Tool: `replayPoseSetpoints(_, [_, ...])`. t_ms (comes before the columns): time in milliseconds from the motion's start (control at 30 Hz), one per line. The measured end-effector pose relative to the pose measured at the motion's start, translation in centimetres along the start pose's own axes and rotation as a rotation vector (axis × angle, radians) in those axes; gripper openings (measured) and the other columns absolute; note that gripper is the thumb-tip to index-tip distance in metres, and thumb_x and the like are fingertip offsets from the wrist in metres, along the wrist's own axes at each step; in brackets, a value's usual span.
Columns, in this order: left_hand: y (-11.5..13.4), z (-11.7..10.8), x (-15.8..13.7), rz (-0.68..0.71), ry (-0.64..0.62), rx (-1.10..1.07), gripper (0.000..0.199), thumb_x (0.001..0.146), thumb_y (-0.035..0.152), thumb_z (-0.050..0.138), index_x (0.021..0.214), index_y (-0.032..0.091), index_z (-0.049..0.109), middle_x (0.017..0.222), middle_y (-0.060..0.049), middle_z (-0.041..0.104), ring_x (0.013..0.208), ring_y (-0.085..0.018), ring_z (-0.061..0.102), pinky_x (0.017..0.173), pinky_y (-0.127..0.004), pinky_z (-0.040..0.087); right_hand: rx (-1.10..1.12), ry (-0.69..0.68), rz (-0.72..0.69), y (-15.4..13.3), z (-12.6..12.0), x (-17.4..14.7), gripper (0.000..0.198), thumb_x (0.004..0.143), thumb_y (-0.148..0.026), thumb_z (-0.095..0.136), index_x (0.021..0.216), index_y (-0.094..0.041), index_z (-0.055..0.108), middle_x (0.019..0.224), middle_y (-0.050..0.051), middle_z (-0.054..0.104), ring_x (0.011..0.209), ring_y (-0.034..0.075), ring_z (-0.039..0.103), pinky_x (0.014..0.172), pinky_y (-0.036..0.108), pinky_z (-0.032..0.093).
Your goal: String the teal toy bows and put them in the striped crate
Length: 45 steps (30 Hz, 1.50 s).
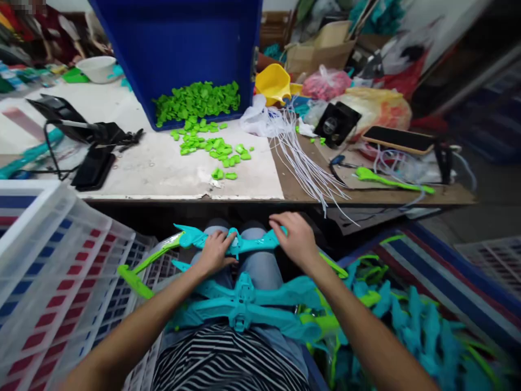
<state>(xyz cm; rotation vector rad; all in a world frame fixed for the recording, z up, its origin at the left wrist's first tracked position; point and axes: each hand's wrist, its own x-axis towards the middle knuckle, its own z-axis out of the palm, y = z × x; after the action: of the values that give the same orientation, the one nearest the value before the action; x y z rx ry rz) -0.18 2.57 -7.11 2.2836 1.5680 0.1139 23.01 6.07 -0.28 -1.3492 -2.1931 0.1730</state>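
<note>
Turquoise bow (256, 245) is lying across the knees (260, 269), just toward six o'clock from mid-view.
Left hand (215, 252) is gripping it beside its centre; right hand (299, 239) is curving over its three-o'clock end, though whether it is pinching, I cannot tell. Two more bows (268, 314) are resting farther toward six o'clock, loose green pieces (217, 145) are covering part of the table (163, 174) toward eleven, and white cords (301, 163) are trailing toward two.

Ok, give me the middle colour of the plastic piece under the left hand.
The plastic piece's middle is turquoise; the head view shows it.
</note>
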Motion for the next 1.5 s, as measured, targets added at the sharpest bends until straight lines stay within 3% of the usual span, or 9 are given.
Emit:
replayPoseSetpoints(167, [0.2,0.6,1.0,-0.006,0.001,-0.059,0.083,0.07,0.043,0.074,0.141,0.023,0.036,0.131,-0.015,0.049,0.121,-0.033,0.042,0.099,-0.049,0.036,-0.062,-0.026,-0.034,1.1,4.3,12.6,0.025,0.088,-0.025,0.049,0.102,-0.018,0.068,0.097,0.011,0.064,0.093,0.026,0.054,0.085,0.039,0.044])
replayPoseSetpoints(333, [-0.1,0.5,1.5,-0.028,-0.028,-0.112,0.087,0.067,0.047,0.075,0.141,0.023,0.036,0.131,-0.014,0.049,0.122,-0.032,0.041,0.099,-0.047,0.036,-0.134,-0.206,-0.159,-0.8,7.9,17.9,0.026,0.085,-0.02,0.051,0.104,-0.013,0.068,0.104,0.014,0.064,0.101,0.029,0.05,0.088,0.041,0.041])
replayPoseSetpoints(433, [-0.3,-0.1,1.9,-0.042,-0.079,-0.135,0.089,0.067,0.048,0.075,0.142,0.022,0.034,0.132,-0.014,0.049,0.122,-0.033,0.04,0.098,-0.046,0.036,-0.118,-0.19,-0.039,-0.5,7.9,17.5,0.027,0.087,-0.021,0.046,0.096,-0.012,0.07,0.098,0.015,0.065,0.097,0.027,0.055,0.087,0.038,0.042])
replayPoseSetpoints(600, [-0.3,-0.7,2.6,-0.071,-0.13,-0.185,0.09,0.069,0.047,0.073,0.143,0.017,0.031,0.131,-0.016,0.051,0.123,-0.033,0.042,0.099,-0.045,0.036,0.025,-0.174,0.365,1.8,5.9,15.2,0.028,0.081,-0.029,0.053,0.098,-0.016,0.071,0.087,0.007,0.07,0.085,0.022,0.063,0.076,0.031,0.047])
replayPoseSetpoints(700, [-0.1,-0.7,2.8,-0.078,-0.143,-0.183,0.089,0.071,0.043,0.071,0.144,0.014,0.028,0.134,-0.018,0.049,0.122,-0.033,0.044,0.1,-0.044,0.035,-0.064,-0.155,0.434,2.5,4.7,14.1,0.03,0.08,-0.032,0.054,0.097,-0.016,0.072,0.085,0.008,0.069,0.085,0.024,0.064,0.077,0.033,0.047])
replayPoseSetpoints(867, [-0.4,-0.8,2.4,-0.015,-0.182,-0.193,0.091,0.072,0.04,0.07,0.146,0.015,0.022,0.132,-0.02,0.05,0.122,-0.034,0.046,0.099,-0.046,0.036,-0.133,-0.074,0.309,3.7,3.4,12.8,0.041,0.08,-0.04,0.057,0.108,-0.012,0.067,0.109,0.017,0.062,0.095,0.029,0.061,0.083,0.041,0.048])
replayPoseSetpoints(1067, [-1.4,-0.5,2.4,0.088,-0.188,-0.193,0.084,0.074,0.022,0.063,0.146,0.015,0.021,0.133,-0.019,0.05,0.121,-0.032,0.048,0.099,-0.047,0.038,0.097,-0.1,-0.198,6.6,3.8,12.2,0.021,0.084,-0.03,0.055,0.098,-0.02,0.068,0.111,0.01,0.067,0.106,0.025,0.058,0.094,0.044,0.045])
replayPoseSetpoints(1367, [-1.4,0.5,3.5,0.039,-0.067,-0.199,0.082,0.07,0.026,0.068,0.141,0.012,0.03,0.127,-0.019,0.057,0.117,-0.032,0.054,0.097,-0.044,0.042,0.084,0.049,-0.194,4.3,4.6,10.0,0.017,0.084,-0.032,0.061,0.093,-0.022,0.069,0.097,0.008,0.07,0.096,0.026,0.06,0.087,0.046,0.047])
replayPoseSetpoints(1500, [-1.9,1.2,3.3,0.006,-0.035,-0.232,0.091,0.07,0.03,0.07,0.143,0.007,0.022,0.12,-0.022,0.059,0.113,-0.033,0.056,0.095,-0.046,0.043,0.214,-0.151,-0.348,1.2,5.2,4.2,0.022,0.088,-0.03,0.056,0.105,-0.021,0.065,0.106,0.008,0.069,0.098,0.023,0.059,0.082,0.039,0.049])
